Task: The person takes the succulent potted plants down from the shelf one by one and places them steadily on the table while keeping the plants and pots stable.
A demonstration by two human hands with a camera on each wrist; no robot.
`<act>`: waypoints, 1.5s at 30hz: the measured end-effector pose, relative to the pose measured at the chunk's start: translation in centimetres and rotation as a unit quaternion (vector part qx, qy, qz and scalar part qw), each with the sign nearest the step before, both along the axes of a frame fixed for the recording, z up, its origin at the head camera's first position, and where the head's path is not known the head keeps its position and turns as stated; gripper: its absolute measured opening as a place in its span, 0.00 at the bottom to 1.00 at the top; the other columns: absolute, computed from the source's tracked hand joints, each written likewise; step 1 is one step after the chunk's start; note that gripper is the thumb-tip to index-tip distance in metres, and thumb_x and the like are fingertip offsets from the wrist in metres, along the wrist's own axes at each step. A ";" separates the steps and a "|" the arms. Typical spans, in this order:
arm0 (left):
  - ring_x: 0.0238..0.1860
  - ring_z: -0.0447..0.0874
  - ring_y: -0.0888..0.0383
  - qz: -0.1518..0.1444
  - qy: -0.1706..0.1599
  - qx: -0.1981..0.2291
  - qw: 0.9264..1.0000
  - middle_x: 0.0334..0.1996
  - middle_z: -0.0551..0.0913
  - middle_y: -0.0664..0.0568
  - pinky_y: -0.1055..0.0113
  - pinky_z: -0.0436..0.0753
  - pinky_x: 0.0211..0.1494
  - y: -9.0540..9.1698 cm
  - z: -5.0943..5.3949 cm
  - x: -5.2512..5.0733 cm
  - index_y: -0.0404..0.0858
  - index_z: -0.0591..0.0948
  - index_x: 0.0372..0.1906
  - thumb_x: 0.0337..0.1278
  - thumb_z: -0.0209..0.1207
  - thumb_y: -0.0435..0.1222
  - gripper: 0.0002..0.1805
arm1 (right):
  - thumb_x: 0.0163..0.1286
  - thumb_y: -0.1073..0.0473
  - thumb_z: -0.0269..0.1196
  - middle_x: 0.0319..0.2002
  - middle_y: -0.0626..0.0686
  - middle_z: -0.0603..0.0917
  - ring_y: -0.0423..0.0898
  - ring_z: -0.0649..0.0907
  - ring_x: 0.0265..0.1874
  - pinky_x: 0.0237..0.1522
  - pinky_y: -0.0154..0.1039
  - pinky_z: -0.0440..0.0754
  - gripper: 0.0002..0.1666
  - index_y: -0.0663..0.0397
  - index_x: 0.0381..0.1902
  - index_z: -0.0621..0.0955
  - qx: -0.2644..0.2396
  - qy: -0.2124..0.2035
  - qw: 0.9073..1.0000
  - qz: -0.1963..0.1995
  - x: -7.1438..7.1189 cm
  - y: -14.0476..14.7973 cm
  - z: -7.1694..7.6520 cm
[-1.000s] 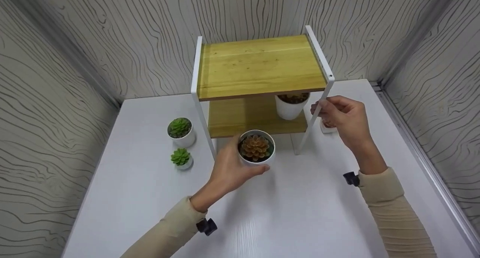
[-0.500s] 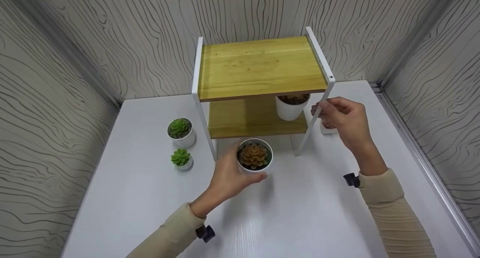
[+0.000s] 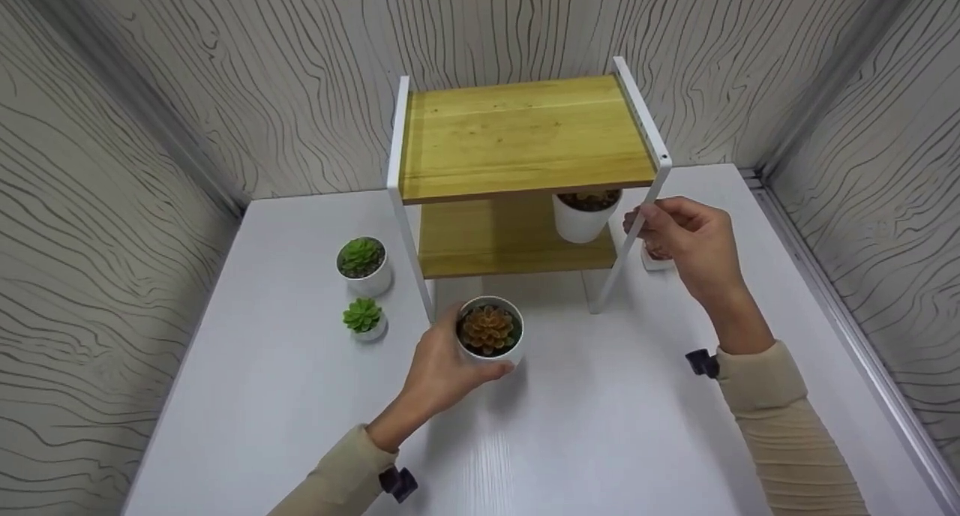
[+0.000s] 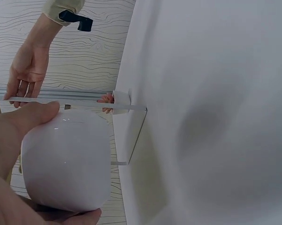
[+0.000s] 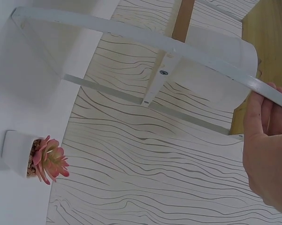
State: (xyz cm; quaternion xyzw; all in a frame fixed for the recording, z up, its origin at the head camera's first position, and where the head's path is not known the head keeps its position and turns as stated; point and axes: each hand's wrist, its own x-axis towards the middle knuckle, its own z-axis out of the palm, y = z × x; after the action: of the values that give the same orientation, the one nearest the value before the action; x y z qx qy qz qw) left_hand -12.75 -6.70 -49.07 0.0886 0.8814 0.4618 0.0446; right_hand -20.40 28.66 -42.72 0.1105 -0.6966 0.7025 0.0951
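Just in front of the shelf unit (image 3: pixel 397 137), the white pot with a brown succulent (image 3: pixel 489 330) is in the left hand (image 3: pixel 433 370), whose grip is spread to the pot's width and has firm hold of it, some fingers hidden behind the wall; its base looks clear of the tabletop (image 3: pixel 600 426). The right hand (image 3: pixel 697 246) pinches the unit's front post (image 3: pixel 616 268), its grip nearly closed, fingertips partly lost behind the bar. Of the five pots in view, a second large white pot (image 3: pixel 581 223) stands on the lower of two boards, its plant mostly hidden under the upper board (image 3: pixel 525 137). Right of the unit, one pink succulent (image 5: pixel 51 160) shows whole from the right wrist but is largely covered in the head view. To the left stand two green ones, the larger (image 3: pixel 363 265) behind the smaller (image 3: pixel 364 319). Both sleeves are cut off by the frame's lower edge.
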 end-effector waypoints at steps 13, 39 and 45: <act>0.68 0.80 0.43 0.058 -0.020 0.000 0.998 0.68 0.79 0.40 0.42 0.80 0.71 -3.1 -1.6 0.2 0.32 0.68 0.75 0.39 0.84 0.50 0.58 | 0.75 0.57 0.68 0.38 0.50 0.94 0.40 0.91 0.32 0.29 0.30 0.84 0.17 0.71 0.48 0.86 0.004 -0.023 1.000 -0.017 -0.1 -0.3 0.3; 0.70 0.78 0.40 0.099 -0.066 -0.021 0.993 0.69 0.78 0.37 0.40 0.79 0.72 -8.5 -3.8 1.5 0.30 0.66 0.76 0.41 0.83 0.48 0.58 | 0.75 0.57 0.68 0.38 0.49 0.94 0.40 0.91 0.34 0.29 0.31 0.83 0.18 0.70 0.49 0.86 0.023 -0.037 0.999 -0.023 0.0 -0.3 0.4; 0.74 0.74 0.38 0.117 -0.059 -0.024 0.991 0.72 0.75 0.35 0.37 0.76 0.74 -10.3 -3.3 1.4 0.30 0.64 0.78 0.43 0.83 0.49 0.60 | 0.75 0.56 0.68 0.37 0.50 0.94 0.41 0.92 0.33 0.29 0.32 0.84 0.19 0.71 0.48 0.86 0.019 -0.040 0.999 -0.031 0.0 -0.1 0.5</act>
State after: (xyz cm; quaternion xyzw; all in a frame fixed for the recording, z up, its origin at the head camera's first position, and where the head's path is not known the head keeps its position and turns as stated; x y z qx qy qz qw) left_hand -11.34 -16.95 -52.32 -0.0440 0.8925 0.4468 0.0439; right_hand -20.44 28.51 -42.25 0.0625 -0.7162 0.6897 0.0864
